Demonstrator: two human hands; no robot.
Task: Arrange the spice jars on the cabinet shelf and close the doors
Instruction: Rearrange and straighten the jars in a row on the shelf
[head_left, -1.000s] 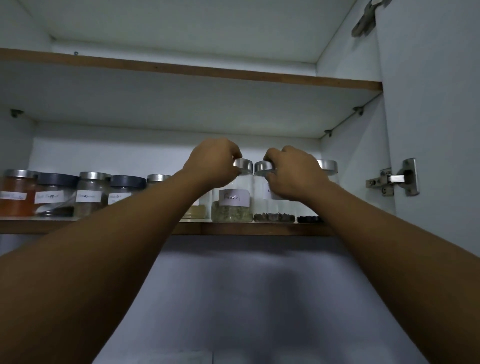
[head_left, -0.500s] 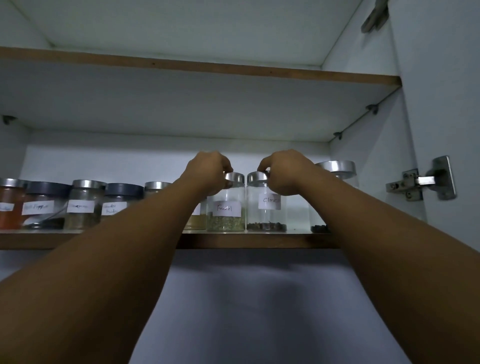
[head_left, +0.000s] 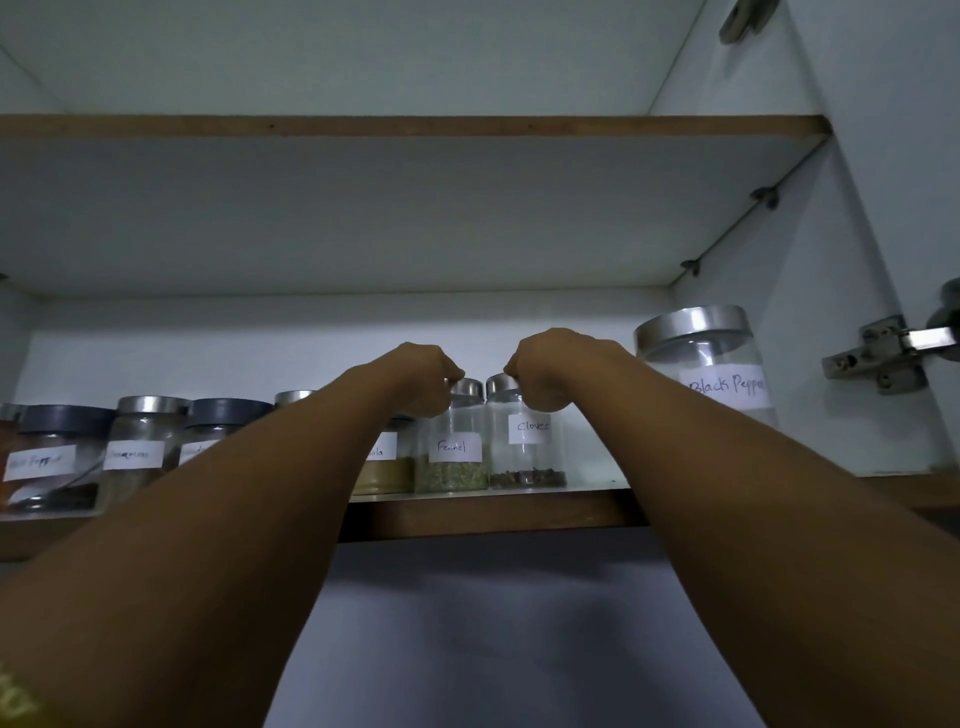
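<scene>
A row of labelled glass spice jars stands on the wooden-edged cabinet shelf (head_left: 488, 514). My left hand (head_left: 415, 379) curls its fingers round the silver lid of the fennel jar (head_left: 453, 457). My right hand (head_left: 540, 371) grips the lid of the cloves jar (head_left: 527, 452) right beside it. Both jars stand upright on the shelf, close together. A larger black pepper jar (head_left: 711, 374) stands nearer the front at the right. Left of my arm are a masala jar (head_left: 384, 467) and several more jars (head_left: 135, 447), partly hidden by my forearm.
An upper shelf (head_left: 415, 126) runs overhead. The cabinet's right side wall carries a metal hinge (head_left: 883, 353), and the open right door (head_left: 904, 130) reaches toward me. Behind the jars the shelf runs back to the white rear wall.
Both hands have slid the fennel and cloves jars farther back on the shelf. My view has moved closer and lower, so the black pepper jar looms larger at the right.
</scene>
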